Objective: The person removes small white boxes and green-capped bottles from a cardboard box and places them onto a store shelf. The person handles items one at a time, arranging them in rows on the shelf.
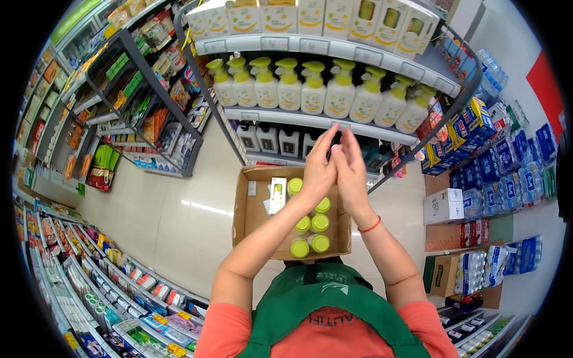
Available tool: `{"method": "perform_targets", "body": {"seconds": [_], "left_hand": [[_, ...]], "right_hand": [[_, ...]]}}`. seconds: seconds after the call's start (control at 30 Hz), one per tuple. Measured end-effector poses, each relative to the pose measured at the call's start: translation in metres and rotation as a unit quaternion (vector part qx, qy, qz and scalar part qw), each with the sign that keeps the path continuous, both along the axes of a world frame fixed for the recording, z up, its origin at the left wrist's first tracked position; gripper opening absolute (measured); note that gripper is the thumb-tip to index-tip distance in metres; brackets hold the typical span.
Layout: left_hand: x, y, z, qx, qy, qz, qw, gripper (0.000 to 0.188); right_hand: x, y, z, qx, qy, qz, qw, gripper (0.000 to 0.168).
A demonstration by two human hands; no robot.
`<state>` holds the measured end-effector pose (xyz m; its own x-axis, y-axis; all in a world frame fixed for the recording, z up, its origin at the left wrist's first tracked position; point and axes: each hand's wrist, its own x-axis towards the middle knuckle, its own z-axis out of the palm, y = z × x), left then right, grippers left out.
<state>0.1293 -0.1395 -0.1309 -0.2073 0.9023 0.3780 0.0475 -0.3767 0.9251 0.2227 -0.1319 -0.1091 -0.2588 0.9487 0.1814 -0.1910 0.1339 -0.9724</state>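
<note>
My left hand and my right hand are raised palm to palm above the far edge of a cardboard box, with nothing seen between them. Fingers point towards the shelf. Inside the box stand several containers with yellow-green lids and one white and green carton; my forearms hide part of it. Beyond my hands, a shelf holds a row of white pump bottles with yellow-green pumps. White boxes line the shelf above, and dark-labelled white bottles the one below.
A wire-sided rack of packets stands at the left. Curved-looking shelves of goods run along the lower left. At the right are stacked packs of bottled water, blue and yellow cartons and a white box near the wall.
</note>
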Motion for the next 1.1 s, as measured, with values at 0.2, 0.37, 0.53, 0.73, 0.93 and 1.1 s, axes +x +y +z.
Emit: {"method": "perform_targets", "body": {"seconds": [0.2,0.37,0.53,0.73,0.93,1.1], "left_hand": [[0.053,0.053,0.075,0.100,0.091,-0.001,0.991,0.049],[0.097,0.101,0.113,0.178,0.112,0.003,0.978,0.047],[0.137,0.156,0.137,0.186,0.084,0.016,0.979,0.047],[0.159,0.213,0.154,0.130,0.054,0.036,0.989,0.052],[0.172,0.241,0.162,0.101,0.068,0.084,0.989,0.053],[0.175,0.274,0.153,0.132,0.085,0.149,0.976,0.052]], "right_hand": [[0.054,0.044,0.066,0.090,0.048,-0.049,0.994,0.065],[0.095,0.091,0.103,0.144,0.048,-0.086,0.985,0.059],[0.129,0.150,0.122,0.165,0.048,-0.108,0.979,0.054],[0.152,0.232,0.138,0.199,0.022,-0.112,0.973,0.048],[0.157,0.296,0.145,0.185,-0.067,-0.131,0.972,0.052],[0.148,0.315,0.152,0.238,-0.142,-0.190,0.942,0.052]]}}
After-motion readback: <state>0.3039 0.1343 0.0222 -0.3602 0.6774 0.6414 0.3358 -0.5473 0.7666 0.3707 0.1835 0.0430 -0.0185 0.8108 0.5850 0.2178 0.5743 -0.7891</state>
